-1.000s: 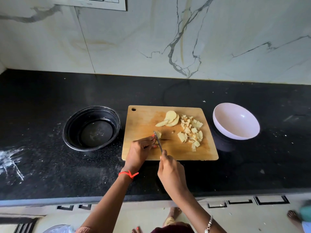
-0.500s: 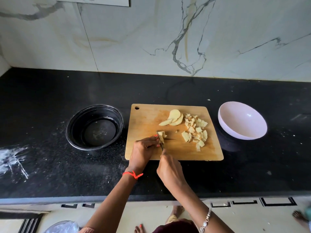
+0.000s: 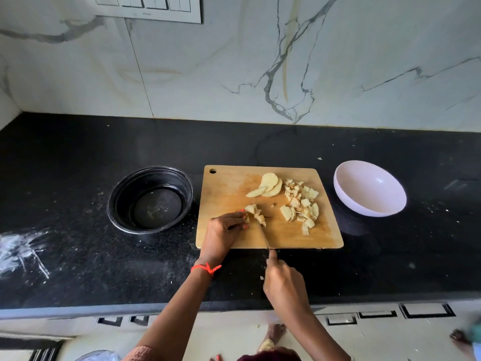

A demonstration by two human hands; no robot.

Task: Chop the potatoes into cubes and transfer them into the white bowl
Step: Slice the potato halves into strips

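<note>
My L hand (image 3: 221, 235) pins potato pieces (image 3: 255, 213). R hand (image 3: 283, 285) grips knife (image 3: 264, 235), blade running near-far just right of L fingertips.

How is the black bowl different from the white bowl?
The black bowl sits left of the cutting board; the white bowl sits right of it. The black bowl has a flat bottom and ridged walls; the white bowl is smooth and rounded. The black bowl has pale smears inside; the white bowl looks clean. Both are round, stand on the counter and hold no potato pieces.
</note>
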